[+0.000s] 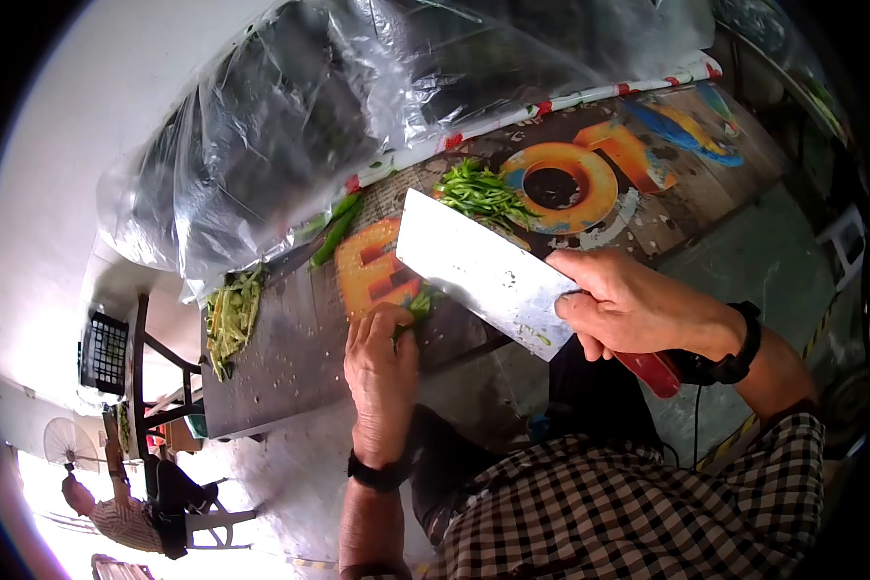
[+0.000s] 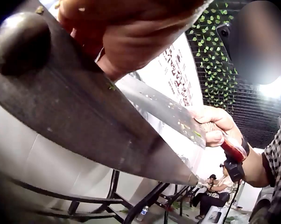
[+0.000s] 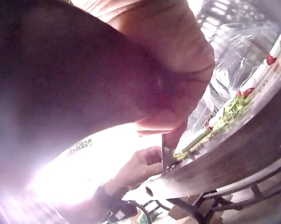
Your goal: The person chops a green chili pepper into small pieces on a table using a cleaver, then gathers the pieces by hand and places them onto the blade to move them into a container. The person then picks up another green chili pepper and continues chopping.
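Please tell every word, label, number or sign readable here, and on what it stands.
"E" on the table top, in orange.
"O" on the same table top.
"L", seemingly, upside down, also there.
Small marks near "E": too small.
Writing on a white surface, left wrist view: too blurred.

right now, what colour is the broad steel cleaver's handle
The handle is dark red, clearest in the head view.

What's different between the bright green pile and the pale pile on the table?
The green pile is bright green, while the pale pile looks yellowish. The green pile lies by the painted orange ring; the pale pile lies at one end of the table. Both are heaps of thin pieces.
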Action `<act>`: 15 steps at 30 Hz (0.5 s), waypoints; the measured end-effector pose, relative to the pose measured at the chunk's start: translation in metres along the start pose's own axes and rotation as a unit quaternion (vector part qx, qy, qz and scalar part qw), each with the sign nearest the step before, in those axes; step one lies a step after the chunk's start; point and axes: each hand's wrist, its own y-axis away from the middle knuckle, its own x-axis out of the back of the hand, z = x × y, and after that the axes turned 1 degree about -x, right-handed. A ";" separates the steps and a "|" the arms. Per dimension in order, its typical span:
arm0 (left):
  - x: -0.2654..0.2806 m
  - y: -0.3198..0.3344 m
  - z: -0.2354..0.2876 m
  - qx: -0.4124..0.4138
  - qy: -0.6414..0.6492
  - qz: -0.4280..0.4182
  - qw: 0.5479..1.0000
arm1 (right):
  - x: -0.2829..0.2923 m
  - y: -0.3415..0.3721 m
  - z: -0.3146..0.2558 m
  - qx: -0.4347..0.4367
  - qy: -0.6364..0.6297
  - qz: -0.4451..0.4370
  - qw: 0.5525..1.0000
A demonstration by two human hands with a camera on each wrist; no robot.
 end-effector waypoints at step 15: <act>0.009 -0.010 -0.002 0.046 0.018 -0.015 0.999 | 0.008 -0.008 -0.003 0.082 0.151 0.013 0.985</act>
